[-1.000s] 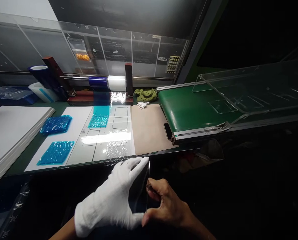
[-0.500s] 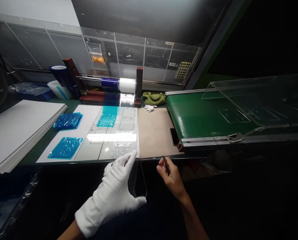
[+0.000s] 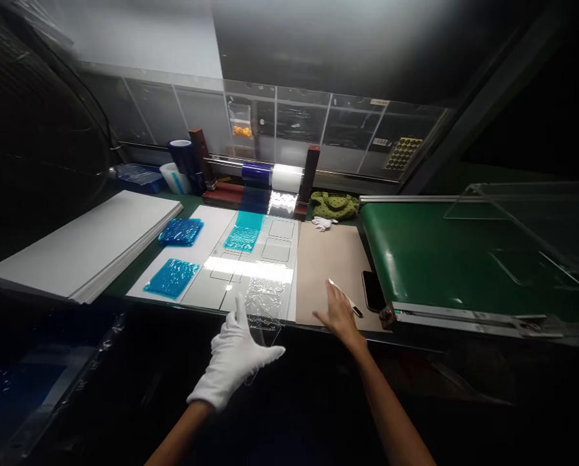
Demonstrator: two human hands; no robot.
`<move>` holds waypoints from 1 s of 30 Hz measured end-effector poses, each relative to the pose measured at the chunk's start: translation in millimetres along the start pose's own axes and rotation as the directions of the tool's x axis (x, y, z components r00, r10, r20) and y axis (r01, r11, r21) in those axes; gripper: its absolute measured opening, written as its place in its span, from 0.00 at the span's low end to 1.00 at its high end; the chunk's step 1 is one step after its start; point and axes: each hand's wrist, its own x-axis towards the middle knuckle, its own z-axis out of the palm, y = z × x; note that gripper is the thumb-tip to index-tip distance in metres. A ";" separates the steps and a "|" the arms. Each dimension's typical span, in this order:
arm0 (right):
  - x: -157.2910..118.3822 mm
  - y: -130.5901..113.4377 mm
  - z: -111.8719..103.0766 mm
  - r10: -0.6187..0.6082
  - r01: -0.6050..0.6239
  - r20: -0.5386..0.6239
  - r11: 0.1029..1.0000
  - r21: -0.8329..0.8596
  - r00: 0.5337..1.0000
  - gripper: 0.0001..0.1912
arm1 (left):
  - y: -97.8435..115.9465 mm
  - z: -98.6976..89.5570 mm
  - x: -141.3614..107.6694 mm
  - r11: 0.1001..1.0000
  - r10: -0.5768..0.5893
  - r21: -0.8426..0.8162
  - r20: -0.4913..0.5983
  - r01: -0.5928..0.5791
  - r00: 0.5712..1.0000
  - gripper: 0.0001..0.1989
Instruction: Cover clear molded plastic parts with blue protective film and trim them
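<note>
The gloved left hand has its thumb and fingers spread wide around a clear pane, held between them just off the table's front edge. The bare right hand is over the brown sheet, thumb apart from its fingers; a slim tool lies along them, though whether they grip it I cannot tell. Right of those fingers lies a phone; beyond their tips, a white cloth.
</note>
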 end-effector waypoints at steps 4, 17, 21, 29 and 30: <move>-49.0 -63.8 -2.1 -0.180 0.185 -0.051 0.974 0.131 0.982 0.54 | 5.0 8.4 14.2 0.964 0.036 0.265 -0.237 0.029 0.971 0.67; -22.5 -126.9 52.4 -0.261 0.278 -0.135 0.953 0.124 0.956 0.55 | 12.9 11.8 58.7 0.974 0.152 0.205 -0.278 -0.096 0.948 0.36; 24.8 -94.2 55.7 -0.349 0.362 -0.133 0.928 0.085 0.928 0.54 | 2.4 6.5 80.6 0.982 0.151 0.156 -0.303 -0.108 0.941 0.58; 161.5 -33.2 60.8 -0.423 0.421 -0.019 0.904 -0.070 0.906 0.59 | -70.8 16.6 112.5 0.963 -0.038 0.244 -0.298 0.114 0.954 0.56; 174.5 -30.5 62.6 -0.428 0.426 -0.004 0.901 -0.084 0.904 0.59 | -78.8 19.9 114.0 0.957 -0.063 0.256 -0.277 0.137 0.959 0.56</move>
